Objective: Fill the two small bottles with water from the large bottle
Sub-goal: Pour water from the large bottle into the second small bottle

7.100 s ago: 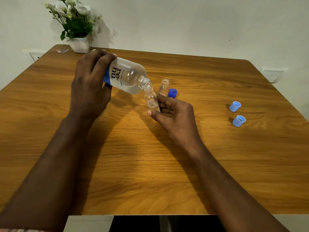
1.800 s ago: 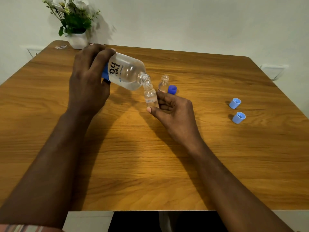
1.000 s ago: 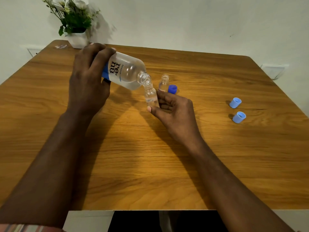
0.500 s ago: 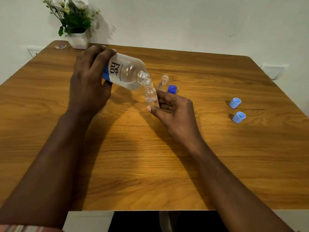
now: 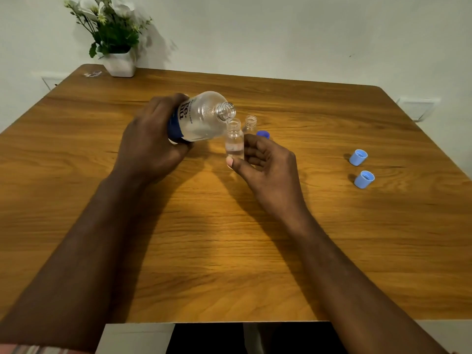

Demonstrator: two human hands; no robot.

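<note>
My left hand [image 5: 150, 144] grips the large clear bottle [image 5: 201, 116] by its blue-labelled body. It lies tilted, with its open mouth pointing right and slightly up, just above and left of a small bottle's mouth. My right hand [image 5: 268, 167] holds that small bottle [image 5: 234, 143] upright between thumb and fingers; water fills part of it. A second small bottle [image 5: 249, 123], open, stands right behind it on the wooden table [image 5: 229, 238]. A dark blue cap [image 5: 263, 134] peeks out behind my right fingers.
Two light blue caps [image 5: 358, 157] [image 5: 364, 179] lie on the right side of the table. A white pot with flowers [image 5: 118, 63] stands at the far left corner, a small clear scrap beside it. Walls close the far and side edges.
My left hand has dropped lower and tipped the large bottle's mouth up, away from the small bottle's mouth. The small bottle now stands upright in my right hand.
</note>
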